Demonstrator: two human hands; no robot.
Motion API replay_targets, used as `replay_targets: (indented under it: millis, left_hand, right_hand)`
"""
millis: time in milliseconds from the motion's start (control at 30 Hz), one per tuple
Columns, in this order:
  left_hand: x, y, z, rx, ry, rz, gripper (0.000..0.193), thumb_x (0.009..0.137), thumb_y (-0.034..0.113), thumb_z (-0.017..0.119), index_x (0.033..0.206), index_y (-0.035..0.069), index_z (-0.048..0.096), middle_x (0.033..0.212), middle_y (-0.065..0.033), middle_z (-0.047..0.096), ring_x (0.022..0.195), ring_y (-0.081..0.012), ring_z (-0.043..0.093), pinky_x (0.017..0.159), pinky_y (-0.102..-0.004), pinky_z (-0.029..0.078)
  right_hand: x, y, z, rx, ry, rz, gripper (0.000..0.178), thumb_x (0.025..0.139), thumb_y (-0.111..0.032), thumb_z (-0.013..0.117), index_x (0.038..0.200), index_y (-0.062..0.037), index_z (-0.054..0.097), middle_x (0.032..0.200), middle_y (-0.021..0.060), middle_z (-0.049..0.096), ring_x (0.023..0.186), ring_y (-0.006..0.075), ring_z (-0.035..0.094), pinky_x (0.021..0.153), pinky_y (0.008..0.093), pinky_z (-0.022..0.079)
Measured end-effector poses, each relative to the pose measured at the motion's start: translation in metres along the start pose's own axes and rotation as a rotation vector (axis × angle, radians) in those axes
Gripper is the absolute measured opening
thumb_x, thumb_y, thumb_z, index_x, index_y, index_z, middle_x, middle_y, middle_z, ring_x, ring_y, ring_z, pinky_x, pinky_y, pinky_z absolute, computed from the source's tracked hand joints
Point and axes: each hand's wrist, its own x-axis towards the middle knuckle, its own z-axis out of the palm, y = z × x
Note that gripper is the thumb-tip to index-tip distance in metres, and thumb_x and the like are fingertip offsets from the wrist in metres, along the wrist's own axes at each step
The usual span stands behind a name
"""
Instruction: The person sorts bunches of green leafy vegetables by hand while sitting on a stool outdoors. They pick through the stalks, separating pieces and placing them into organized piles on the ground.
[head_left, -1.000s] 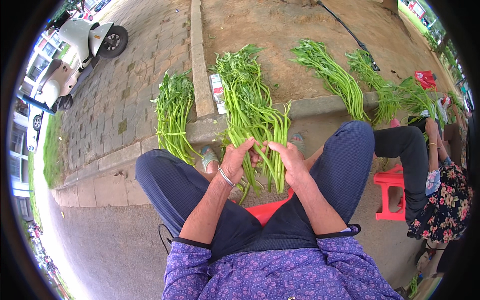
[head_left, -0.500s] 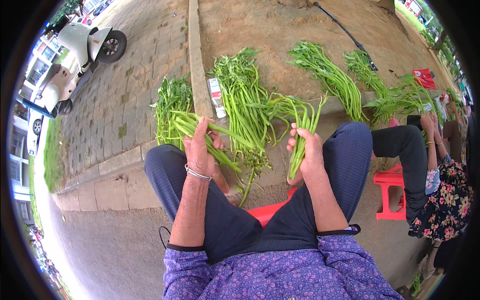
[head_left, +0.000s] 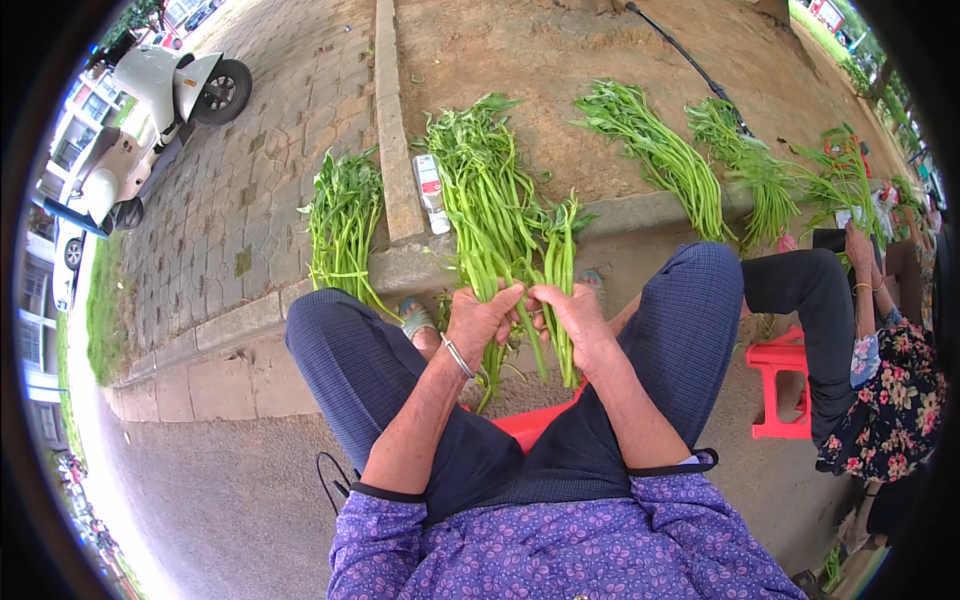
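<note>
My left hand (head_left: 485,318) is closed around a bundle of thick green stems (head_left: 482,262) between my knees. Close beside it, almost touching, my right hand (head_left: 572,318) grips a smaller bunch of leafy green stalks (head_left: 560,262), whose lower ends stick out below the fingers. The fingertips of both hands meet around a thin stem, partly hidden by the hands. Just beyond lies a large pile of long-stemmed leafy greens (head_left: 488,180) across the kerb. Another heap of leafy greens (head_left: 345,220) rests by my left knee.
A white bottle with a red label (head_left: 431,192) lies on the kerb (head_left: 402,170). More bundles of greens (head_left: 665,160) lie to the right. A seated person's hand (head_left: 858,245) holds greens near a red stool (head_left: 782,375). A pale scooter (head_left: 150,110) stands far left.
Both hands have come together between my knees. My left hand moved right with its stems, and the right moved left with its bunch. The neighbour's greens have shifted.
</note>
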Motion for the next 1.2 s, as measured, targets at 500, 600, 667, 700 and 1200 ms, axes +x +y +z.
replay_targets:
  millis: [500, 600, 667, 700, 1200]
  left_hand:
    - [0.003, -0.009, -0.001, -0.074, -0.039, -0.065, 0.023, 0.089, 0.024, 0.057, 0.088, 0.001, 0.058, 0.06, -0.0032, 0.053, 0.039, -0.0118, 0.045, 0.036, -0.0283, 0.038]
    - [0.003, -0.003, 0.002, -0.143, -0.004, -0.118, 0.029, 0.092, 0.029, 0.051, 0.094, 0.0, 0.055, 0.064, -0.0046, 0.052, 0.041, -0.0132, 0.044, 0.037, -0.03, 0.039]
    - [0.004, -0.002, 0.0, -0.208, -0.005, -0.12, 0.032, 0.093, 0.031, 0.048, 0.096, 0.0, 0.054, 0.066, -0.005, 0.051, 0.042, -0.0134, 0.045, 0.037, -0.0295, 0.039]
    - [0.004, -0.002, -0.002, -0.24, -0.005, -0.121, 0.033, 0.093, 0.032, 0.047, 0.098, 0.0, 0.053, 0.067, -0.0051, 0.051, 0.042, -0.0135, 0.045, 0.037, -0.0293, 0.039]
    - [0.012, 0.009, -0.026, -0.349, 0.137, 0.148, 0.03, 0.091, 0.027, 0.053, 0.097, -0.001, 0.06, 0.068, -0.001, 0.051, 0.06, -0.0124, 0.053, 0.05, -0.0266, 0.047]
  right_hand:
    - [-0.005, -0.006, 0.004, -0.166, -0.117, -0.092, 0.015, 0.074, -0.016, 0.065, 0.083, -0.0039, 0.063, 0.066, -0.0007, 0.058, 0.052, 0.0068, 0.049, 0.042, 0.0214, 0.036]
    - [0.0, -0.005, -0.002, -0.018, -0.105, 0.039, 0.017, 0.075, -0.017, 0.064, 0.086, -0.0039, 0.062, 0.068, 0.0006, 0.058, 0.052, 0.0076, 0.049, 0.041, 0.0216, 0.036]
    - [0.008, -0.005, -0.007, 0.065, -0.09, 0.073, 0.018, 0.075, -0.017, 0.064, 0.088, -0.0036, 0.062, 0.07, 0.0012, 0.058, 0.053, 0.0083, 0.05, 0.041, 0.022, 0.037]
    - [0.01, -0.006, -0.01, 0.106, -0.082, 0.09, 0.019, 0.075, -0.016, 0.063, 0.089, -0.0034, 0.062, 0.07, 0.0015, 0.058, 0.053, 0.0087, 0.05, 0.041, 0.0221, 0.038]
    - [0.016, -0.026, -0.037, 0.417, 0.119, -0.207, 0.026, 0.079, -0.017, 0.055, 0.099, -0.0016, 0.052, 0.075, 0.0046, 0.055, 0.057, 0.0093, 0.046, 0.045, 0.0222, 0.038]
